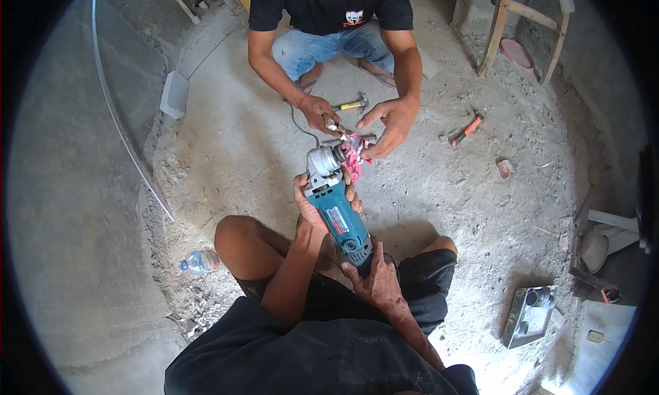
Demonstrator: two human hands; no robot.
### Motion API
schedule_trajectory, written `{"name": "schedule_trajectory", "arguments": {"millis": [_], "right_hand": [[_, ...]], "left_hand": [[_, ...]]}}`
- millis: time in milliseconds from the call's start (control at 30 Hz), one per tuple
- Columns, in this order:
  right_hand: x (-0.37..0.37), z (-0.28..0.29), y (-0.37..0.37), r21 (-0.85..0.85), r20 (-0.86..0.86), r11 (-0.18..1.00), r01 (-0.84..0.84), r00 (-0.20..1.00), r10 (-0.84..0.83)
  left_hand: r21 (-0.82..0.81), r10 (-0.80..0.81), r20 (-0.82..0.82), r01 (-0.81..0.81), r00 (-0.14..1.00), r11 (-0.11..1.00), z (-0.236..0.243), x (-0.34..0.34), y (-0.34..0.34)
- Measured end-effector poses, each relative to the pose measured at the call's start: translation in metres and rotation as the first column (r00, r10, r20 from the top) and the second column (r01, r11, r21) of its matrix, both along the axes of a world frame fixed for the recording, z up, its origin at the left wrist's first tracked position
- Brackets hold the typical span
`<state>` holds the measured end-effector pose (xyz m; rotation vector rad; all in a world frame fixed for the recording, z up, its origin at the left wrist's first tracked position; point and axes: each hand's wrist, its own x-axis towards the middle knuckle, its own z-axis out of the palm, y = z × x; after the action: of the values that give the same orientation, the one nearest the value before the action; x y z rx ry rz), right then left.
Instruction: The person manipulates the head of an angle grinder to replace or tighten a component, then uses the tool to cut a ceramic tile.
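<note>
A hammer (351,105) is lying on the floor (226,148) ahead of me, red-handled pliers (467,129) are lying further right, and a plastic bottle (200,262) is resting by my left knee.

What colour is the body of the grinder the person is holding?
Teal blue, with a silver-grey metal head. The angle grinder shows best in the head view.

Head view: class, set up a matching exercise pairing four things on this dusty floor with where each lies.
Things:
1. angle grinder
2. plastic bottle
3. hammer
4. metal tray

Places:
A. on the floor, lower right
B. in front of the crouching co-worker's feet
C. held in both of the person's hands
D. beside the person's left knee

Pairs: 1-C, 2-D, 3-B, 4-A
</note>
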<state>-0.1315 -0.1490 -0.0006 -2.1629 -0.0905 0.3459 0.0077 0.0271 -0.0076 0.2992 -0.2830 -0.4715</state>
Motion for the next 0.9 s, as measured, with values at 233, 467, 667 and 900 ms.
{"name": "schedule_trajectory", "arguments": {"millis": [233, 467, 667, 900], "right_hand": [[0.008, 0.013, 0.004, 0.066, -0.026, 0.998, 0.001, 1.0, 0.001], [0.006, 0.013, 0.004, 0.044, -0.021, 0.999, -0.007, 1.0, 0.008], [0.007, 0.02, 0.005, 0.052, -0.077, 0.999, -0.003, 0.997, 0.007], [0.004, 0.013, 0.005, 0.01, 0.003, 1.0, 0.003, 1.0, -0.003]], "left_hand": [[-0.033, 0.029, 0.003, -0.029, 1.0, 0.999, 0.002, 0.004, 0.002], [-0.078, 0.042, -0.073, -0.048, 0.996, 0.996, -0.003, 0.003, 0.001], [-0.047, 0.038, -0.099, -0.043, 0.994, 0.998, -0.001, 0.004, 0.001], [-0.024, 0.089, -0.153, -0.094, 0.984, 0.995, -0.005, 0.004, -0.002]]}}
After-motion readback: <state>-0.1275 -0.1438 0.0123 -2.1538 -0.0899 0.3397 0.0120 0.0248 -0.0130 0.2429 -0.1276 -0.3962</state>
